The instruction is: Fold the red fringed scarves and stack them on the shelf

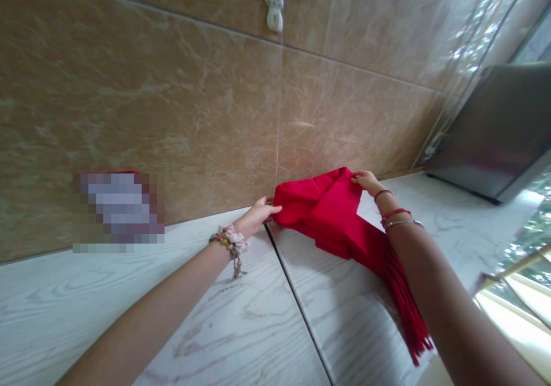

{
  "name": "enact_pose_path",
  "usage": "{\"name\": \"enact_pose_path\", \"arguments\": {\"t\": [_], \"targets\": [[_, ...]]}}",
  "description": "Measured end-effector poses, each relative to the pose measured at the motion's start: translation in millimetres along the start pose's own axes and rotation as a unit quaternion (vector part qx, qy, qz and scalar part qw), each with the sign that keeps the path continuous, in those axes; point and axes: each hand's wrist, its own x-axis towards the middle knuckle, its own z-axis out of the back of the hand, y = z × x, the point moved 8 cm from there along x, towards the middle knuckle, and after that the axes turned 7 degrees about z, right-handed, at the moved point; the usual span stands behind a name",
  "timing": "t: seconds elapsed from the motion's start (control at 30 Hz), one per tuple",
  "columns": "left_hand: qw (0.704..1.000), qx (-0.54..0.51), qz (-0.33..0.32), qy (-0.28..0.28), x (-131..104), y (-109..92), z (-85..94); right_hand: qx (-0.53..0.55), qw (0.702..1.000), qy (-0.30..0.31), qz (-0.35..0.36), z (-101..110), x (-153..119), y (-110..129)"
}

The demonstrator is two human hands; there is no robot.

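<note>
A red cloth (318, 208), partly folded, is held up at the foot of the tiled wall, over a pale wood-patterned surface. From its lower right side, long narrow red strips like a fringe trail down past my right forearm. My left hand (258, 213) is closed on the cloth's left edge, thumb in front. At the upper right corner, my right hand (365, 182) pinches the fabric between thumb and fingers. Between the two hands the cloth hangs in overlapping folds. My right forearm hides part of the strips.
The brown marbled wall (193, 116) rises behind, with a white cat-shaped hook (274, 8) on it. A blurred-out rectangular item (123, 205) is low at left. A dark seam (297, 300) crosses the pale surface (206, 328). At right stands a grey metallic box-like appliance (495, 133).
</note>
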Motion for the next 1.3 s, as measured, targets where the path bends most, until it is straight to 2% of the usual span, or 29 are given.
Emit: {"name": "enact_pose_path", "arguments": {"t": [0.07, 0.13, 0.2, 0.23, 0.27, 0.33, 0.4, 0.43, 0.47, 0.5, 0.6, 0.7, 0.8, 0.9, 1.03, 1.1, 1.17, 1.23, 1.3], "targets": [[1.000, 0.021, 0.007, 0.004, 0.2, 0.9, 1.3, -0.034, 0.999, -0.013, 0.008, 1.8, -1.1, 2.8], [0.998, 0.058, -0.018, -0.008, -1.2, -3.5, 5.6, -0.062, 0.997, -0.034, 0.025, 7.8, -7.2, 11.8], [0.986, 0.134, -0.081, -0.060, -7.4, -14.1, 13.7, -0.081, 0.994, -0.049, 0.049, 15.9, -24.2, 23.6], [0.967, 0.193, -0.132, -0.098, -13.9, -22.6, 16.4, -0.093, 0.992, -0.044, 0.079, 18.5, -38.4, 31.4], [0.935, 0.264, -0.196, -0.131, -23.2, -32.3, 14.7, -0.103, 0.988, -0.032, 0.114, 20.4, -57.1, 38.4], [0.838, 0.411, -0.330, -0.140, -45.8, -46.2, -6.6, -0.157, 0.952, 0.028, 0.260, 15.8, -110.9, 58.2], [0.738, 0.517, -0.426, -0.079, -65.2, -45.1, -40.2, -0.218, 0.901, 0.070, 0.368, 10.9, -175.0, 63.7], [0.703, 0.551, -0.448, -0.039, -71.2, -40.5, -55.9, -0.260, 0.879, 0.083, 0.390, 8.4, -203.2, 59.9], [0.681, 0.575, -0.453, -0.001, -74.1, -35.2, -69.6, -0.307, 0.863, 0.087, 0.392, 6.7, -226.1, 53.6], [0.672, 0.592, -0.443, 0.032, -74.1, -30.0, -80.9, -0.355, 0.847, 0.079, 0.388, 5.9, -243.9, 47.2], [0.679, 0.626, -0.373, 0.089, -65.6, -16.7, -102.8, -0.451, 0.811, 0.034, 0.372, 3.8, -270.1, 34.5], [0.688, 0.638, -0.336, 0.081, -60.8, -12.2, -109.9, -0.482, 0.791, -0.004, 0.376, 0.9, -272.4, 31.2], [0.689, 0.641, -0.331, 0.068, -62.5, -10.2, -109.9, -0.497, 0.780, -0.005, 0.381, 4.9, -269.3, 32.5], [0.674, 0.654, -0.337, 0.065, -64.6, -7.2, -109.6, -0.505, 0.775, 0.012, 0.381, 24.2, -263.8, 42.2], [0.667, 0.658, -0.348, 0.039, -63.7, -5.8, -109.4, -0.502, 0.769, -0.020, 0.394, 65.3, -253.1, 63.1], [0.668, 0.656, -0.350, 0.033, -62.8, -4.0, -109.7, -0.502, 0.763, 0.002, 0.407, 71.8, -250.6, 59.6], [0.666, 0.656, -0.353, 0.033, -63.0, -1.9, -110.2, -0.500, 0.762, 0.067, 0.406, 65.3, -251.8, 41.2], [0.666, 0.657, -0.352, 0.034, -63.8, -0.6, -110.4, -0.487, 0.775, 0.121, 0.384, 55.8, -255.4, 17.6], [0.669, 0.658, -0.343, 0.035, -64.7, -0.6, -110.4, -0.464, 0.799, 0.131, 0.359, 48.9, -258.6, 2.4]]}}
